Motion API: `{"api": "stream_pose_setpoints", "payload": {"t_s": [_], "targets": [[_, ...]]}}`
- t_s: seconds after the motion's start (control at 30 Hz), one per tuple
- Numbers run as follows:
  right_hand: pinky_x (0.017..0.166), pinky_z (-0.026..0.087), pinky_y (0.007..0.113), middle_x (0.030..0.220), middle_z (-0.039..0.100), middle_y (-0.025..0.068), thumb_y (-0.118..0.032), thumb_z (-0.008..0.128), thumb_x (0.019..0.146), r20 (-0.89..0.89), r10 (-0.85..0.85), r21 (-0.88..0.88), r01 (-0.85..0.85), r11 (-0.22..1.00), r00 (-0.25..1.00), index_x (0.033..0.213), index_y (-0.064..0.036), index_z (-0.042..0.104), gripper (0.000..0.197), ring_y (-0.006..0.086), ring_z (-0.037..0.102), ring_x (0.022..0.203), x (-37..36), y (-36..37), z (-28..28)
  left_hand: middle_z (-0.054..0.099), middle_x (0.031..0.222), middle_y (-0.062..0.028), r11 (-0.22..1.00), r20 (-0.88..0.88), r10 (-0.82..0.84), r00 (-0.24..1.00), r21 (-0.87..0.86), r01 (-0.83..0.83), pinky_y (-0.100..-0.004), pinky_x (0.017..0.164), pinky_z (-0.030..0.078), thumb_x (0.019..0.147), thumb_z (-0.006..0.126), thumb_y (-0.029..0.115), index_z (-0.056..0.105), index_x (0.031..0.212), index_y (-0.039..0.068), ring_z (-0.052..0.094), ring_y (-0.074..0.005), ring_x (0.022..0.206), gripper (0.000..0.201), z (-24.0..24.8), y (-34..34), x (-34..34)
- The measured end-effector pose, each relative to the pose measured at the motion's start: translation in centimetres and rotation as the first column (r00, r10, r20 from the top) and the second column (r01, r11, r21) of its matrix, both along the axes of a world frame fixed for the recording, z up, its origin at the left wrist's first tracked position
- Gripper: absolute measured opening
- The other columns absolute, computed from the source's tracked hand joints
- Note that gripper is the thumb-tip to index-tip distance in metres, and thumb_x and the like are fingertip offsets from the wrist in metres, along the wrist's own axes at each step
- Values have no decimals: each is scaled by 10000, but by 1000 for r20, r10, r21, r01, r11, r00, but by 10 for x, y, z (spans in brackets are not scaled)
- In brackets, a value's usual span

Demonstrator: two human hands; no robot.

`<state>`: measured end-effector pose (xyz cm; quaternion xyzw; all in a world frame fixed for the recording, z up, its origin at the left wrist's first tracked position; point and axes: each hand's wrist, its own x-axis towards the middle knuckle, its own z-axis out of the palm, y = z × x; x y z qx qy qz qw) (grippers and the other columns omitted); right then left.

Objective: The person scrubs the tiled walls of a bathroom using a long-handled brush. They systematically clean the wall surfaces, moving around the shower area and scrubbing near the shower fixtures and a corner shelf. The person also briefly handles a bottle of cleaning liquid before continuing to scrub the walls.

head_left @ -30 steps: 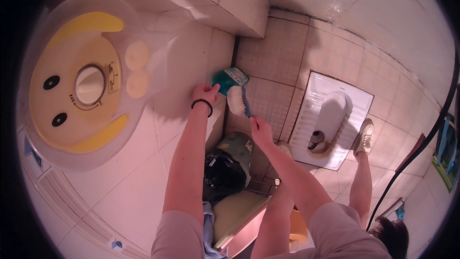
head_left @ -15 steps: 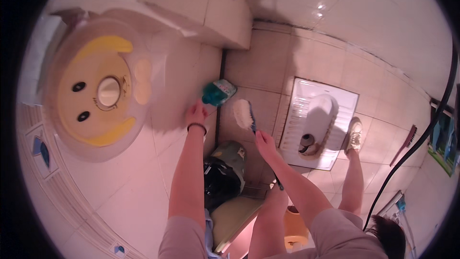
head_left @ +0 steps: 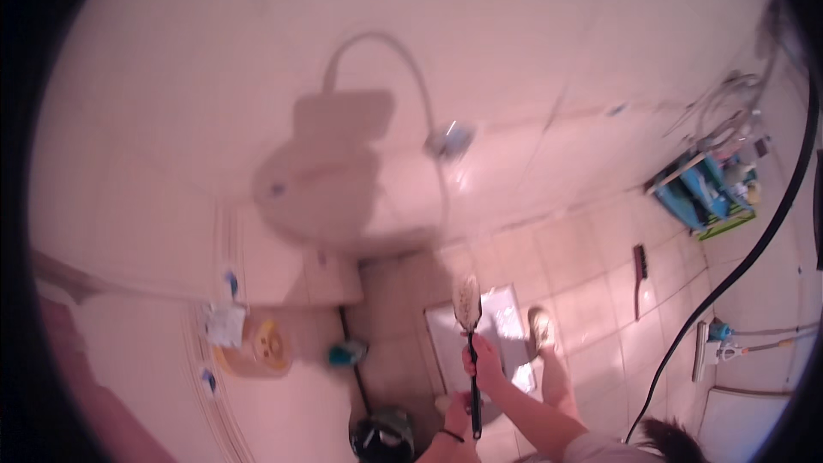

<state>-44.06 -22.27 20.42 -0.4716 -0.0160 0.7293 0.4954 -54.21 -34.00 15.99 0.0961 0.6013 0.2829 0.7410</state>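
Note:
A scrub brush (head_left: 467, 302) with white bristles and a long black handle is held upright in front of me, bristles at the top. My right hand (head_left: 486, 362) is closed around the handle just below the bristle head. Close to the handle's lower part is my left hand (head_left: 457, 411), a dark band on its wrist; its fingers are blurred, and whether they touch the handle is unclear. Behind the brush lies the white squat toilet (head_left: 446, 339) in the tiled floor, partly covered by the brush and my arms. A green bottle (head_left: 346, 353) lies left of it.
At the lower left stands a bin (head_left: 383, 439) with a black bag, below a yellow cartoon-faced appliance (head_left: 267, 347). A red-handled brush (head_left: 639, 283) lies on the right floor near a rack of blue items (head_left: 699, 193). A black cable (head_left: 729, 279) crosses the right side.
My view has swung up toward the wall. The left hand has left the green bottle's side and come beside the brush handle. The brush now points upright in my right hand.

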Motion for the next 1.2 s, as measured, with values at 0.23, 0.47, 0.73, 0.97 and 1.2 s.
{"api": "stream_pose_setpoints", "payload": {"t_s": [0.23, 0.47, 0.73, 0.97, 1.2], "targets": [[350, 263, 186, 508, 395, -26, -267, 424, 875, 140, -287, 293, 237, 926, 948, 864, -85, 547, 219, 58, 340, 384, 113, 65, 179, 543, 741, -185, 518, -637, -15, 771, 654, 551, -414, 549, 408, 857, 432, 310, 460, 951, 0, 533, -326, 671, 325, 183, 88, 131], [373, 304, 187, 534, 405, -13, -224, 420, 876, 261, -480, 498, 309, 810, 837, 835, -78, 472, 160, 76, 376, 417, 267, 123, 317, 551, 733, -160, 413, -723, -47, 689, 614, 672, -355, 590, 423, 851, 425, 329, 484, 910, 16, 529, -295, 648, 323, 263, 157, 270], [303, 282, 203, 581, 482, 45, -191, 375, 890, 250, -391, 792, 46, 609, 886, 959, -67, 443, 157, 96, 401, 354, 341, 201, 505, 414, 564, 38, 405, -112, -250, 962, 890, 208, -205, 407, 299, 900, 366, 263, 466, 757, 66, 379, -44, 470, 263, 414, 274, 347], [419, 311, 212, 558, 434, -3, -181, 442, 861, 316, -775, 906, 69, 418, 547, 924, -3, 551, 218, 63, 362, 465, 353, 278, 587, 405, 553, 37, 444, 135, -436, 890, 892, 82, -178, 360, 269, 898, 337, 367, 471, 772, 88, 338, -40, 406, 335, 509, 354, 373], [513, 416, 292, 733, 566, 216, -168, 500, 823, 586, -736, 801, -380, 463, 338, 933, -20, 584, 203, 188, 544, 564, 277, 256, 530, 431, 603, 13, 312, 170, -85, 982, 940, -136, -208, 399, 304, 901, 332, 334, 501, 840, 80, 385, -61, 486, 310, 424, 329, 381]]}}
